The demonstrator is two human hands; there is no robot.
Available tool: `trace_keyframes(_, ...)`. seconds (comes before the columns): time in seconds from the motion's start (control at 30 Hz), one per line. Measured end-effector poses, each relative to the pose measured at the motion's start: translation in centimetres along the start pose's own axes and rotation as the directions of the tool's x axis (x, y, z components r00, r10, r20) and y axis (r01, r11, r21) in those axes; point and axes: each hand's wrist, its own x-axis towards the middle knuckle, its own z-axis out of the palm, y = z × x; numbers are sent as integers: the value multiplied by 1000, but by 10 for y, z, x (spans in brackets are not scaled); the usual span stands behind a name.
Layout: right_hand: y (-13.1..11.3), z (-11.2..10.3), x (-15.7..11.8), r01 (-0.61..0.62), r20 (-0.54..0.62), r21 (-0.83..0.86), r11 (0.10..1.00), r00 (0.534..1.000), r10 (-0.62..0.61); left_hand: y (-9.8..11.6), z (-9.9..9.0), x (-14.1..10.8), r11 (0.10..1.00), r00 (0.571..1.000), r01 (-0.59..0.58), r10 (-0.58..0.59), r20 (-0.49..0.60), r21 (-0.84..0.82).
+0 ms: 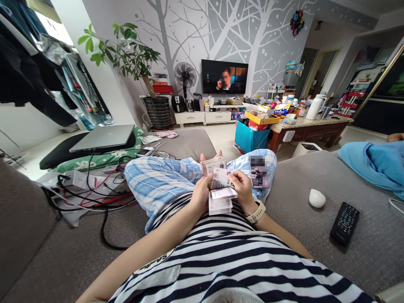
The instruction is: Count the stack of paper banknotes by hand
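Over my lap, a sheaf of banknotes is gripped in my left hand, thumb on top, the notes fanned and partly bent over. Loose ends of more notes hang below, against my striped shirt. My right hand, with a pale watch on its wrist, pinches the right corner of one pale banknote at the front of the sheaf. A lit phone rests on my right leg, just beyond that hand.
To my right, a white mouse and a black remote lie on the grey sofa, near a blue cloth. Tangled cables and a closed laptop are on the left. A cluttered table stands ahead.
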Motion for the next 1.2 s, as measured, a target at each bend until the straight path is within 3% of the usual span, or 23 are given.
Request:
trace_keyframes(0.83,-6,1,-3,-9,40,37,999,999,7,-1,-2,2,998,999,-39,39,1,56)
trace_keyframes(1.07,-8,0,-3,-28,90,49,998,996,24,9,6,-8,987,997,-56,63,-42,149)
trace_keyframes(1.2,-7,0,-2,-30,139,51,998,990,23,17,12,-16,981,998,-57,58,0,187)
